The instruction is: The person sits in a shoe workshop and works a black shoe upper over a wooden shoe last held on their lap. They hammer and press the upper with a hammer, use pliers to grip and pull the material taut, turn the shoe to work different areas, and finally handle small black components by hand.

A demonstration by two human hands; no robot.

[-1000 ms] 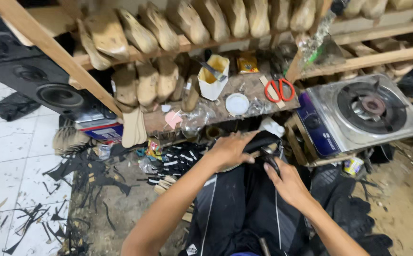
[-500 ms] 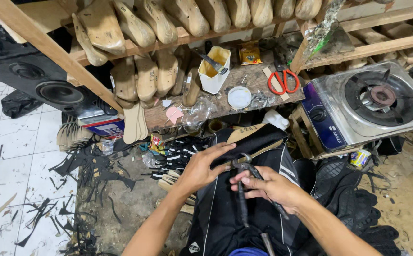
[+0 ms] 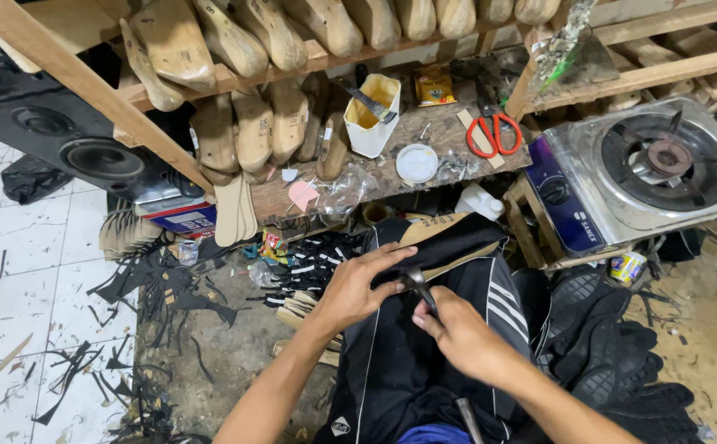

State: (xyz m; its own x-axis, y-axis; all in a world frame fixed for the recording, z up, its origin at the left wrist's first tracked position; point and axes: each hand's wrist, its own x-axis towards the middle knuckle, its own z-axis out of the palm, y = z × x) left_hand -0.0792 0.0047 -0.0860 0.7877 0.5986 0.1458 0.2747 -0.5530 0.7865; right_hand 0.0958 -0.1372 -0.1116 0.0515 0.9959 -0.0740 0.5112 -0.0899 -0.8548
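Observation:
On my lap lies a wooden shoe last covered with a black upper [image 3: 449,240]. My left hand [image 3: 357,288] presses on the near end of that black piece, fingers curled over it. My right hand [image 3: 461,337] is closed around a metal plier-like tool [image 3: 418,284], whose jaws meet the black upper next to my left fingers; its handle end [image 3: 468,418] sticks out below my wrist. My legs are in black trousers with white stripes [image 3: 502,302].
A wooden bench [image 3: 391,160] holds red scissors [image 3: 494,134], a white glue cup [image 3: 371,105] and a round lid [image 3: 417,163]. Wooden lasts [image 3: 243,131] fill the shelves. A gas stove [image 3: 646,168] stands right, a speaker [image 3: 87,152] left. Black scraps [image 3: 169,288] litter the floor.
My hands and the work have come down toward my lap. My right hand now grips the metal tool against the black upper; my left hand has shifted to the upper's near end.

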